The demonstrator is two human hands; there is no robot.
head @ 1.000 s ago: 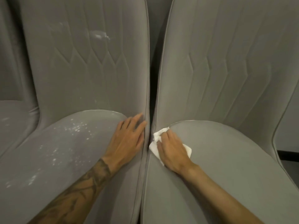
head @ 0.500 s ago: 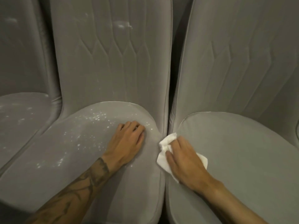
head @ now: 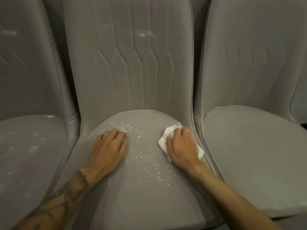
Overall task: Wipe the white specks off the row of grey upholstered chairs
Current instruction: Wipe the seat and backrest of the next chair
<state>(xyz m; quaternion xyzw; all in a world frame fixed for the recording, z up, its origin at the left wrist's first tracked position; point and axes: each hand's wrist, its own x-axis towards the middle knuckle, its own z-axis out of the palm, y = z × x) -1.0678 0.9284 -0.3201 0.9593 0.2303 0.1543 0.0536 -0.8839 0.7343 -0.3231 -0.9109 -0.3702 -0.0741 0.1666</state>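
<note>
Three grey upholstered chairs stand side by side. The middle chair (head: 141, 205) fills the centre, its seat scattered with white specks (head: 144, 156) and its backrest marked by a white smear (head: 143, 34). My left hand (head: 108, 150) lies flat on the left part of that seat, fingers slightly bent. My right hand (head: 181, 146) presses a folded white cloth (head: 163, 138) onto the seat's right rear corner, fingers curled over it. The right chair (head: 252, 146) shows a plain grey seat with no specks I can see.
The left chair (head: 29, 146) has faint white smudges on its seat and a smear high on its backrest. Narrow dark gaps separate the chairs. A dark strip of floor shows at the far right edge.
My right hand has carried the cloth from the right chair's seat across the gap onto the middle seat. My left hand has slid left on that seat. The view has swung left.
</note>
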